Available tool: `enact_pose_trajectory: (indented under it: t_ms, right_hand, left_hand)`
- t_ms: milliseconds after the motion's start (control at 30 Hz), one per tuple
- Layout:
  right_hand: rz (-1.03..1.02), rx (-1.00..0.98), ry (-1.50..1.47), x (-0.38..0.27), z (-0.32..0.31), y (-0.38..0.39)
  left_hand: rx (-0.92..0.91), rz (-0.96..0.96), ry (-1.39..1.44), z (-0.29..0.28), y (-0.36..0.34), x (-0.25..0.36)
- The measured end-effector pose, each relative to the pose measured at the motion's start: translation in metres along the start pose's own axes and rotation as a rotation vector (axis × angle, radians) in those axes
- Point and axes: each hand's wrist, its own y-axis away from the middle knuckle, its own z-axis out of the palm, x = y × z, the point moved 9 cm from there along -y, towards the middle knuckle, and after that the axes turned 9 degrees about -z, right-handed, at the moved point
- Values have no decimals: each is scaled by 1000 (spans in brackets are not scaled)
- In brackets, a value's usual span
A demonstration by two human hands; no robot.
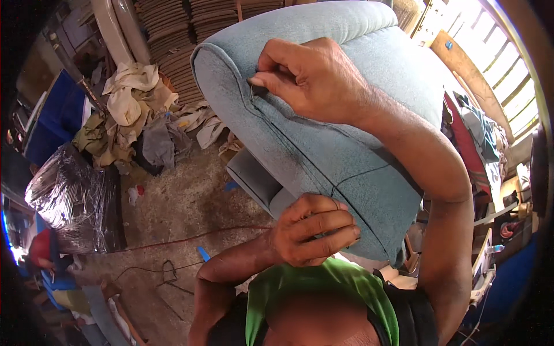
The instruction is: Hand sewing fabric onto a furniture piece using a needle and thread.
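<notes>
A light blue-grey upholstered sofa piece (346,173) fills the middle, with piping along its edge. My right hand (303,78) is pinched at the upper seam on a small, thin item that is mostly hidden by the fingers and too small to name. A dark thread (311,165) runs down along the fabric from that seam to my left hand (311,230), whose curled fingers are closed on it near the lower part of the upholstery.
Scrap cloth (133,104), stacked brown slats (164,40) and a plastic-wrapped bundle (69,196) lie left. A red cable (196,235) crosses the concrete floor (153,213). A red-and-blue bundle (43,248) is lower left; cloths (479,132) pile by the barred window (508,75).
</notes>
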Motion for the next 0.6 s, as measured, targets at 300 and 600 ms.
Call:
enact_pose_trajectory:
  t_ms: [300, 600]
  right_hand:
    - [-55, 0, 20, -4, 3, 3]
    - [-114, 43, 24, -9, -2, 1]
  left_hand:
    - [-7, 5, 19, 0, 0, -2]
    - [-16, 27, 25, 1, 2, -1]
